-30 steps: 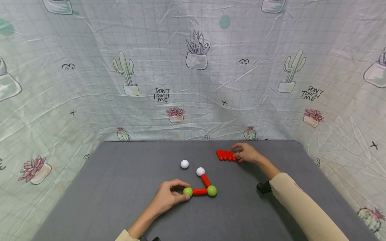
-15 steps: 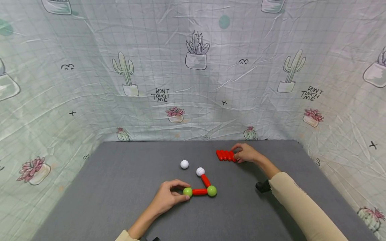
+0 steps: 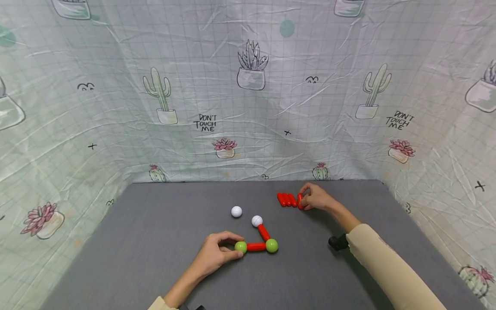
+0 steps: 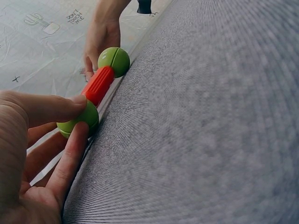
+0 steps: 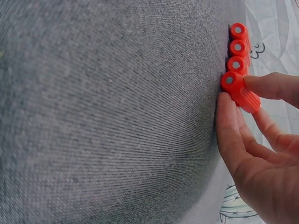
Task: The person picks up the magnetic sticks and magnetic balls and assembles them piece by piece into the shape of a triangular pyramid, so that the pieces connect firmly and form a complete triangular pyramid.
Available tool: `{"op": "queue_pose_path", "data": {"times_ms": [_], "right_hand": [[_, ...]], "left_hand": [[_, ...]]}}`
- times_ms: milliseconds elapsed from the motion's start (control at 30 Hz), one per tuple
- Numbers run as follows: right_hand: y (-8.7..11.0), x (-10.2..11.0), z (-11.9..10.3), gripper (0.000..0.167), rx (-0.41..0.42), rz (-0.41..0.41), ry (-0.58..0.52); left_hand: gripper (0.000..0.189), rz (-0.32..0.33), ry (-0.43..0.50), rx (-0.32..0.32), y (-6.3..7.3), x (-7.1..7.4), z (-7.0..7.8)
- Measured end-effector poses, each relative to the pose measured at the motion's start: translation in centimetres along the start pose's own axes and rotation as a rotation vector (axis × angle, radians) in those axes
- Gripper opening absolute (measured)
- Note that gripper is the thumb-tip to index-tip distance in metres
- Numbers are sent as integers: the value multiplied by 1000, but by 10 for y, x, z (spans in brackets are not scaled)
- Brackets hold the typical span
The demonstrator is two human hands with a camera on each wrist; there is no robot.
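My left hand [image 3: 218, 253] pinches a green ball [image 3: 240, 247] between thumb and fingers, low at the table. From that ball a red rod [image 3: 256, 246] runs right to a second green ball [image 3: 272, 246]. Another red rod [image 3: 264, 233] slants from there to a seamed white ball [image 3: 257, 221]. My right hand [image 3: 317, 198], farther back and to the right, grips a red magnetic rod [image 5: 243, 93] between thumb and fingers. The held rod lies at an angle to the row of three red rods [image 5: 237, 47], whose ends show round metal discs.
A loose white ball [image 3: 236, 211] sits behind the joined pieces, to the left. The grey tabletop [image 3: 155, 232] is bounded at the back and sides by a hanging cloth [image 3: 186, 86] printed with cacti. A black wrist device [image 3: 338, 242] hangs below the right sleeve.
My right hand has drawn the end red rod slightly away from the others, opening a small gap and turning it. The left hand and the joined pieces have stayed in place.
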State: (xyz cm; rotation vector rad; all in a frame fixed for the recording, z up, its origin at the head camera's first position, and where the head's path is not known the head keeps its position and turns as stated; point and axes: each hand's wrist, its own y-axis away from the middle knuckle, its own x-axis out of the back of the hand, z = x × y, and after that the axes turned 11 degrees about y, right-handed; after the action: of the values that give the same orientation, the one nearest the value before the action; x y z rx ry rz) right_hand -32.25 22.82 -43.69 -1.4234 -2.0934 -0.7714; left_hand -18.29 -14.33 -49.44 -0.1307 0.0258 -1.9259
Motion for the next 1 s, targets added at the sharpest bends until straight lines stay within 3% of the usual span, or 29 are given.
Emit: {"op": "queue_pose_path", "data": {"times_ms": [200, 500, 1000], "right_hand": [[0, -3, 0, 41, -45, 36, -12], [3, -2, 0, 45, -50, 28, -50], [21, -4, -8, 47, 3, 20, -104]], "left_hand": [[38, 0, -9, 2, 0, 0, -1], [38, -3, -1, 14, 1, 0, 1], [39, -7, -1, 7, 1, 0, 1]]}}
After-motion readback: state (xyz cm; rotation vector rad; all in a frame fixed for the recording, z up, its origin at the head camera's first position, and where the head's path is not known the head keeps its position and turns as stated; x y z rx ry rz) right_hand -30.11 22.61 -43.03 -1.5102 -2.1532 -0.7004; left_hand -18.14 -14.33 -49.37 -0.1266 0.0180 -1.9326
